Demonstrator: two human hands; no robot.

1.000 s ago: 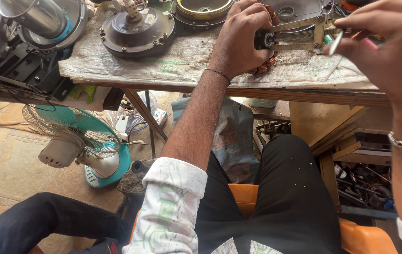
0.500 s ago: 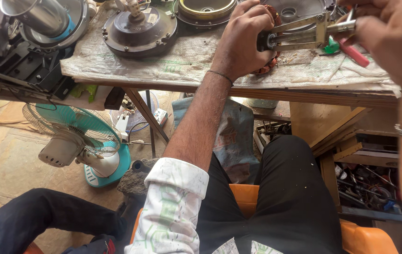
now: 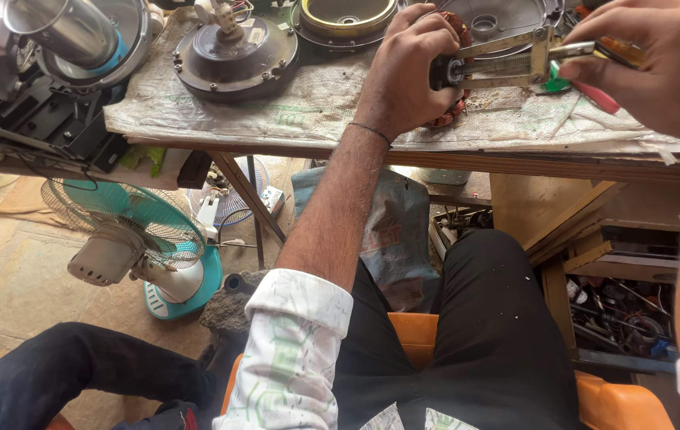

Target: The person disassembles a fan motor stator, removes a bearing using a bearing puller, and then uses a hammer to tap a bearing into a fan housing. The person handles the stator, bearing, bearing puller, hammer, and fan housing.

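Head view: the left hand [image 3: 403,76] is clenched around the black round end of a metal puller tool with flat brass-coloured arms and a threaded centre screw [image 3: 507,64], holding it just above the cloth-covered wooden workbench [image 3: 292,119]. Under and behind this hand sits a copper-wound motor stator [image 3: 455,111], partly hidden by the fingers. The right hand [image 3: 662,68] is closed on the far end of the same tool, at its screw, and also pinches a red-handled tool [image 3: 598,95] whose type cannot be made out. Left of the left hand, on the bench, lies a dark round fan motor housing [image 3: 236,56]. Below that hand, on the floor, stands a teal table fan [image 3: 145,239].
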